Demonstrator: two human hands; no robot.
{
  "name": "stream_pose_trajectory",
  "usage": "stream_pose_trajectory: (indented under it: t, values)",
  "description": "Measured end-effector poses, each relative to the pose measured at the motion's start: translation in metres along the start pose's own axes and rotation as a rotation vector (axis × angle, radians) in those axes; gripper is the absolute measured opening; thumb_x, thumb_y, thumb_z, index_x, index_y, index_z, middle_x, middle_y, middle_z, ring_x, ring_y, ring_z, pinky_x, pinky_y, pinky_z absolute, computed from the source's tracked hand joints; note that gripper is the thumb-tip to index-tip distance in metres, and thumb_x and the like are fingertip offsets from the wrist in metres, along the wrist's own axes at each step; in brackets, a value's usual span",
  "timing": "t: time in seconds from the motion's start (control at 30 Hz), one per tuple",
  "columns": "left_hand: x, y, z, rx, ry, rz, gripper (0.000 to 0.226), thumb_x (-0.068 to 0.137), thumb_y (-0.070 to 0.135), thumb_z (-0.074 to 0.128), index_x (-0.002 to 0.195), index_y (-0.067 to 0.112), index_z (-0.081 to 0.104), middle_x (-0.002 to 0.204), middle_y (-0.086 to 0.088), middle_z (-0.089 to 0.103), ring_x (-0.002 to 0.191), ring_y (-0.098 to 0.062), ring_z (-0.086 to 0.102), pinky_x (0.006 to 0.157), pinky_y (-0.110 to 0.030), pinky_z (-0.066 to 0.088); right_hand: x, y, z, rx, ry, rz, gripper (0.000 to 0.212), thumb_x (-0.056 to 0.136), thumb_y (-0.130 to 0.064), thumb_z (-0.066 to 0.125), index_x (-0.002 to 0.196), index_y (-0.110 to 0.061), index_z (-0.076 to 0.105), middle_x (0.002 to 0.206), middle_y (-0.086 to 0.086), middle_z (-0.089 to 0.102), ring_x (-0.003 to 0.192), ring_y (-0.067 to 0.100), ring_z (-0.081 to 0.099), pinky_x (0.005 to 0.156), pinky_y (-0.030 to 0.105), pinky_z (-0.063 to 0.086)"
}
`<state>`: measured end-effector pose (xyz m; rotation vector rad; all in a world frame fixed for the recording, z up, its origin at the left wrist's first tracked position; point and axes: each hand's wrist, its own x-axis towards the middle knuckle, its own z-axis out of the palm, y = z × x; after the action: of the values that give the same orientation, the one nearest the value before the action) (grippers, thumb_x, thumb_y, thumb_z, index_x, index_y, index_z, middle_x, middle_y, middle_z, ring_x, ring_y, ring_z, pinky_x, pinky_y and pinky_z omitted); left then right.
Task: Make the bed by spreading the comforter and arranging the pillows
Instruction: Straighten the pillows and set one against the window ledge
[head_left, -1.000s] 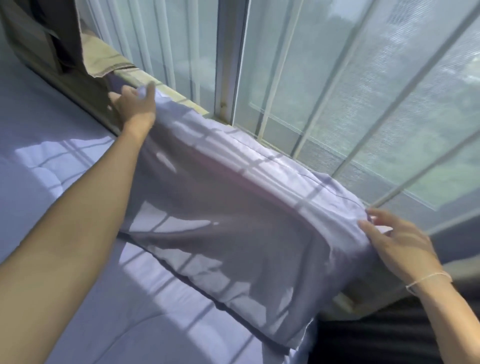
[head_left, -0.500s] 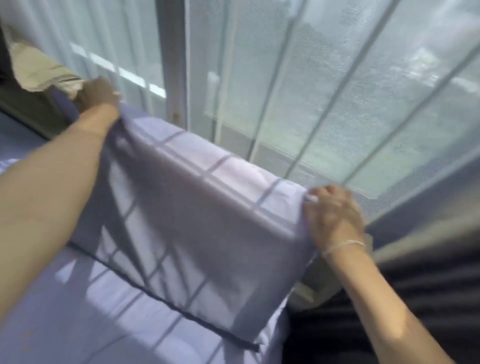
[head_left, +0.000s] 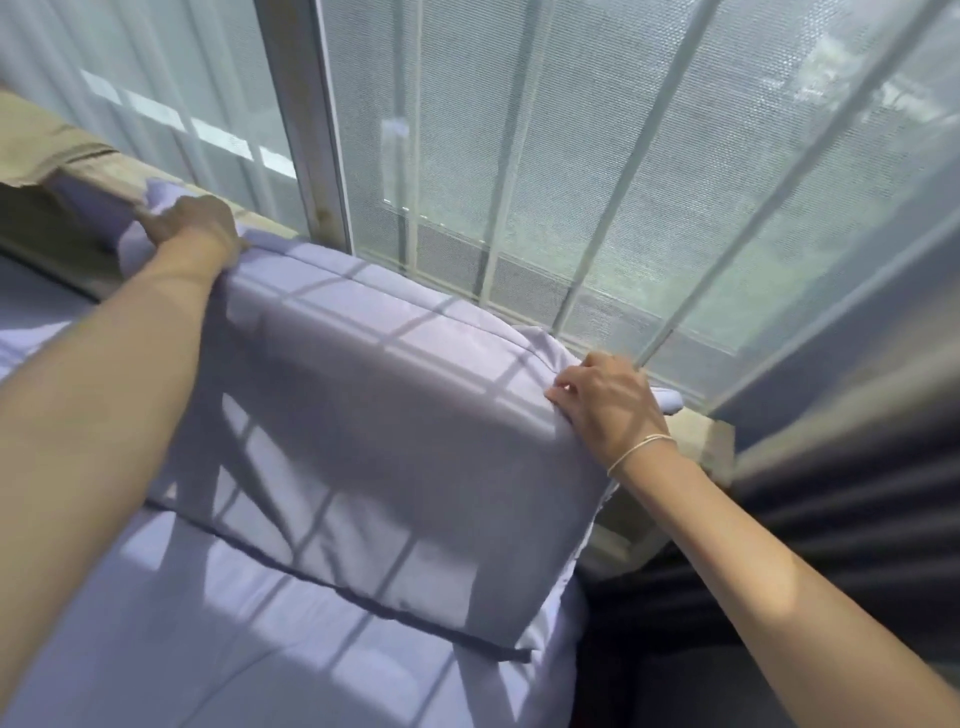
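A lavender pillow (head_left: 374, 426) stands on its long edge against the window sill at the head of the bed. My left hand (head_left: 195, 226) grips its upper left corner. My right hand (head_left: 610, 402) grips its upper right corner, fingers curled over the fabric, a thin band on the wrist. Below the pillow the lavender comforter (head_left: 218, 639) lies spread over the bed, striped with shadows from the window bars.
A barred, meshed window (head_left: 545, 171) rises right behind the pillow above a wooden sill (head_left: 696, 431). A beige cloth (head_left: 41, 150) hangs at the upper left. Dark grey curtain folds (head_left: 841, 499) hang at the right, beside the bed's edge.
The pillow has been stood more upright against the sill. My right hand slid along the top edge and now grips the right corner; the left keeps its corner.
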<state>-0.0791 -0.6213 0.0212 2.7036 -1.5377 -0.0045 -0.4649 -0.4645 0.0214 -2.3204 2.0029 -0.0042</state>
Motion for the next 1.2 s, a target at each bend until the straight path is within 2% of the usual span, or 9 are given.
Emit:
stream_pose_trajectory:
  t: [0.23,0.4,0.5,0.63,0.8,0.9,1.0,1.1,1.2]
  values:
    - [0.017,0.002,-0.022,-0.284,0.280,0.071,0.024,0.094,0.021,0.047,0.108,0.003,0.057,0.116,-0.030,0.057,0.111,-0.046,0.054,0.099,-0.051,0.036,0.003,0.010,-0.029,0.074,0.415,0.029,0.012,0.088,-0.018,0.059,0.083,-0.016,0.070,0.082,0.006,0.062,0.083,0.029,0.055,0.081,0.042,0.044]
    - [-0.002,-0.004,-0.006,-0.288,0.108,0.096,0.042,0.099,0.030,0.038,0.129,0.001,0.042,0.128,-0.031,0.050,0.120,-0.045,0.049,0.102,-0.048,0.037,-0.006,0.001,-0.004,0.036,0.316,0.075,0.026,0.091,-0.031,0.051,0.104,-0.012,0.064,0.102,0.011,0.061,0.098,0.035,0.054,0.086,0.043,0.040]
    - [-0.030,-0.003,0.011,-0.303,0.217,0.237,0.042,0.099,0.035,0.038,0.126,0.005,0.046,0.123,-0.027,0.056,0.116,-0.042,0.053,0.102,-0.049,0.037,-0.006,-0.013,0.006,0.078,0.412,0.019,0.041,0.088,-0.031,0.052,0.117,-0.005,0.061,0.114,0.018,0.064,0.106,0.037,0.059,0.092,0.044,0.045]
    - [-0.074,0.009,0.044,-0.382,0.226,0.438,0.049,0.100,0.042,0.028,0.141,0.016,0.040,0.152,-0.008,0.033,0.143,-0.020,0.024,0.117,-0.043,0.006,-0.011,-0.052,0.032,0.023,0.340,-0.175,0.065,0.092,-0.052,0.036,0.135,-0.005,0.049,0.137,0.020,0.052,0.127,0.035,0.050,0.108,0.047,0.038]
    - [-0.083,0.002,0.064,-0.180,0.171,0.556,0.054,0.100,0.043,0.012,0.146,0.023,0.032,0.157,-0.004,0.023,0.147,-0.016,0.013,0.117,-0.048,-0.004,-0.006,-0.049,0.055,-0.087,0.188,-0.170,0.074,0.090,-0.065,0.021,0.146,-0.019,0.031,0.150,0.015,0.037,0.139,0.029,0.035,0.115,0.047,0.021]
    - [-0.076,0.000,0.061,-0.128,0.180,0.525,0.052,0.101,0.042,0.016,0.147,0.023,0.029,0.158,-0.006,0.018,0.147,-0.021,0.007,0.116,-0.054,-0.005,-0.001,-0.043,0.051,-0.080,0.163,-0.097,0.082,0.086,-0.070,0.014,0.145,-0.017,0.034,0.152,0.015,0.034,0.143,0.027,0.027,0.116,0.050,0.014]
    - [-0.081,-0.013,0.061,-0.323,0.222,0.378,0.056,0.100,0.046,0.018,0.151,0.023,0.011,0.160,-0.003,0.002,0.148,-0.019,-0.003,0.113,-0.051,-0.010,-0.006,-0.042,0.047,-0.071,0.253,-0.092,0.079,0.089,-0.068,0.020,0.142,-0.013,0.040,0.149,0.016,0.038,0.143,0.027,0.029,0.116,0.054,0.016]
    - [-0.104,-0.041,0.090,-0.697,0.267,0.024,0.060,0.101,0.044,0.020,0.152,0.016,0.005,0.160,-0.006,-0.001,0.148,-0.019,-0.003,0.116,-0.049,-0.010,-0.034,-0.051,0.063,0.045,0.634,-0.363,0.048,0.094,-0.034,0.050,0.134,-0.007,0.052,0.141,0.018,0.049,0.134,0.030,0.043,0.112,0.054,0.028]
    - [-0.137,-0.069,0.148,-0.763,0.151,-0.192,0.059,0.102,0.037,0.023,0.151,0.008,0.007,0.160,-0.011,0.003,0.148,-0.022,0.003,0.118,-0.051,-0.001,-0.084,-0.069,0.121,0.176,0.561,-0.712,0.043,0.085,-0.014,0.059,0.127,-0.004,0.059,0.138,0.018,0.051,0.131,0.032,0.046,0.109,0.052,0.034]
